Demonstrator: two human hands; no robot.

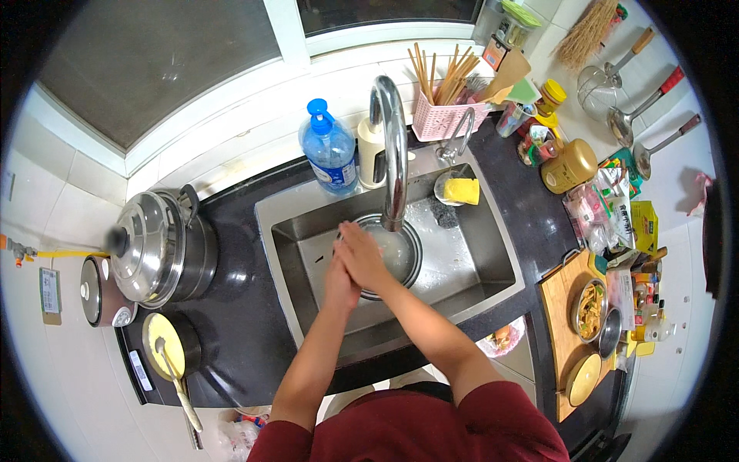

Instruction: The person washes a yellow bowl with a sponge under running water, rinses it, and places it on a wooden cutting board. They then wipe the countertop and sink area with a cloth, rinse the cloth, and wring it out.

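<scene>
Over the steel sink [469, 292] my two hands press palm to palm, with no object visible between them. My right hand [362, 256] lies flat on top, its fingers stretched out. Partly covered by it, my left hand [341, 283] appears flat as well; most of its fingers are hidden. Behind them in the basin sits a round dark-rimmed bowl [400, 254] with cloudy water in it. The curved chrome faucet [395, 154] hangs just beyond my hands. I cannot make out running water.
A blue pump bottle [331, 154] stands behind the sink. Right of it are a yellow sponge [462, 191] and a pink basket [439, 119] of chopsticks. A steel steamer pot [146, 246] stands at left, a wooden cutting board [556, 308] with bowls at right.
</scene>
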